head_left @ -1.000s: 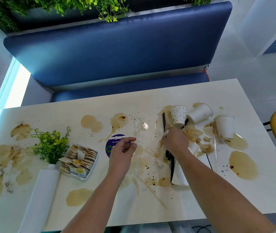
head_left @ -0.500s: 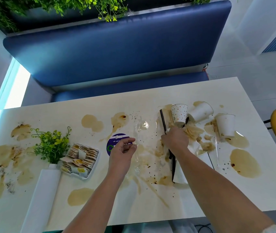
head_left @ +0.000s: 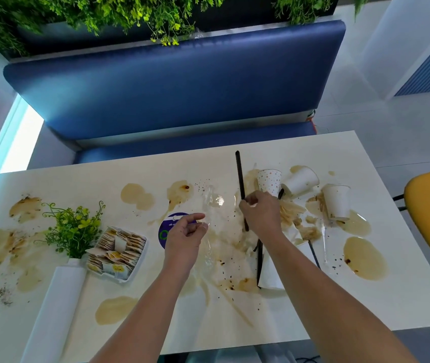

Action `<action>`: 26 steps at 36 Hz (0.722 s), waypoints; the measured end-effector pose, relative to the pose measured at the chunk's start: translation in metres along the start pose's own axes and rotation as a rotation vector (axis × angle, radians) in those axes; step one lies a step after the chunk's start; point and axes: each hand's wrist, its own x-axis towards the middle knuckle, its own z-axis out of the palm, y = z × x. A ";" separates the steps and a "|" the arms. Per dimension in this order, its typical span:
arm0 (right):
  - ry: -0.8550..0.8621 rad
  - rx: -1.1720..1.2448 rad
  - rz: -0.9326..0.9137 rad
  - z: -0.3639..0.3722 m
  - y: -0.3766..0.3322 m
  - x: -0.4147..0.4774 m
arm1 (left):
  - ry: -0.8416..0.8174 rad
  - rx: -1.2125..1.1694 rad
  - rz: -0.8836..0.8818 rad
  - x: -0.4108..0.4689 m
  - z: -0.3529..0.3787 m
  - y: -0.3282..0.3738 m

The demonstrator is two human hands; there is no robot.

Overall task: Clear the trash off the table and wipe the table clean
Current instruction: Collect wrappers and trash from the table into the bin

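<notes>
right hand [head_left: 261, 216]: fingers curled tight round a black straw [head_left: 240, 176], gripped about midway along it. a second ago that straw lay low beside the dotted cup [head_left: 270, 180]. now its far end pokes well past the cup toward the bench [head_left: 182, 95], so it looks lifted off the desk [head_left: 130, 176]. first piece of trash in hand, i'd say.

left hand [head_left: 185, 238]: thumb and forefinger pinch the near edge of a clear wrapper [head_left: 215, 203], other fingers loosely curled. it has hardly shifted. the wrapper lies flat on the wet patch.

left on the desk: white cups [head_left: 301, 180] tipped over at the right, soggy napkins [head_left: 291, 213] just beside the right hand, a second straw [head_left: 259, 258] near the right forearm, brown puddles [head_left: 363, 258] at both ends. sachet tray [head_left: 117, 251] and flower vase [head_left: 73, 229] stand at the left.

judgement: collecting has only begun, and wiping must wait for cups, napkins and wrapper to go. the straw may drip. no bin or cloth in view.
</notes>
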 end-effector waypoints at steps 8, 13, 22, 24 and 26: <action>-0.054 0.083 -0.013 -0.019 -0.025 0.001 | 0.004 0.013 0.048 -0.002 0.007 0.013; -0.073 0.087 -0.018 -0.029 -0.031 0.001 | 0.018 0.012 0.081 -0.003 0.009 0.016; -0.157 0.057 -0.050 -0.032 -0.030 -0.009 | 0.057 -0.008 0.094 -0.016 0.006 0.013; -0.190 0.092 -0.055 -0.029 -0.030 -0.012 | 0.082 0.001 0.106 -0.021 0.003 0.012; -0.225 0.096 -0.068 -0.027 -0.032 -0.017 | 0.117 -0.002 0.112 -0.028 0.000 0.011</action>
